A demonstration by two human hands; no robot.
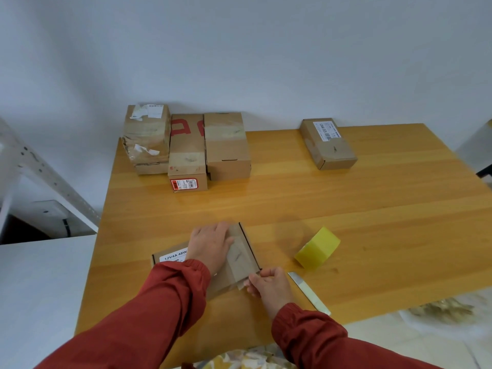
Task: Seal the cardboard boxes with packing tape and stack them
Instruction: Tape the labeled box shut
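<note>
Work box (173, 255): one, flat cardboard, labelled "12V4A 48W", front-left part of the table (372, 209), closed. One clear tape strip (239, 259) runs across its top and over the near side.

Left hand (211, 243): fingers straight, pressing flat on the lid. Right hand (266, 284): fingertips pinch the strip's loose end at the box's near corner.

One yellow tape roll (318, 249) lies on its side just right of the box. One cutter blade (308, 292) lies close to the front edge.

A wide band of bare wood spans mid-table.

Back left, by the wall: taped box (146, 137) on a lower box (151, 167), red-printed box (187, 153), plain box (227, 146), side by side. Back right: one lone box (328, 143). All closed; contents unseen.
</note>
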